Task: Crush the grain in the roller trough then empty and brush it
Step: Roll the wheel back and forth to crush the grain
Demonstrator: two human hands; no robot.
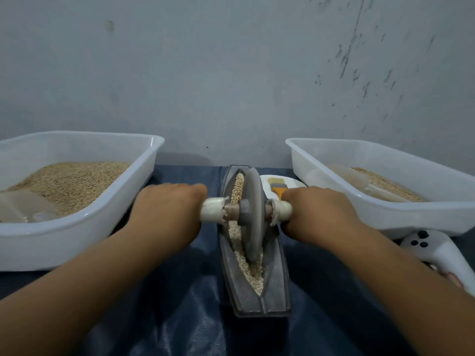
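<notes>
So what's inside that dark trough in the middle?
Crushed grain lines the trough's groove, with the stone wheel standing in it. Whatever lies beneath the wheel is hidden.

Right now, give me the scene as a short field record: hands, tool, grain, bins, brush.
left hand: grips the white-wrapped left axle handle
right hand: grips the white-wrapped right handle
roller: grey stone disc wheel, upright in the dark grey boat-shaped trough
grain in trough: pale, lying along the groove
left white plastic tub: heaped with tan grain
right white plastic tub: less grain
orange-handled brush: on white plate behind the trough, untouched
surface: dark blue sheet
</notes>
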